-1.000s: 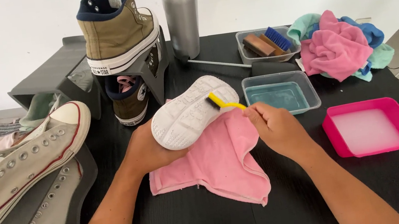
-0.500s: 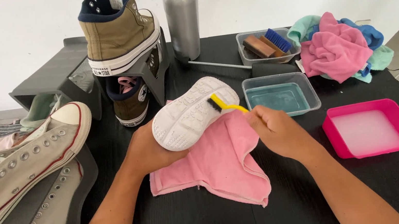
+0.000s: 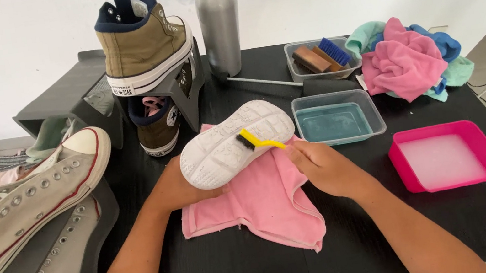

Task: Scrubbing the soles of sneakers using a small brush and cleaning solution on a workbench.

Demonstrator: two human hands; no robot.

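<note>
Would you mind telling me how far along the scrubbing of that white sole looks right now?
Set up: the pink cloth lies spread under the shoe, and the clear tub of bluish water and pink tray stand ready. In hand: the left hand holds the white-soled shoe sole-up while the right hand works the yellow brush mid-sole. Left: grey marks remain on the sole.

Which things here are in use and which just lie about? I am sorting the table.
In use: white shoe, yellow brush, pink cloth, left hand, right hand.
Lying about: silver bottle, rag pile, pink tray.
</note>
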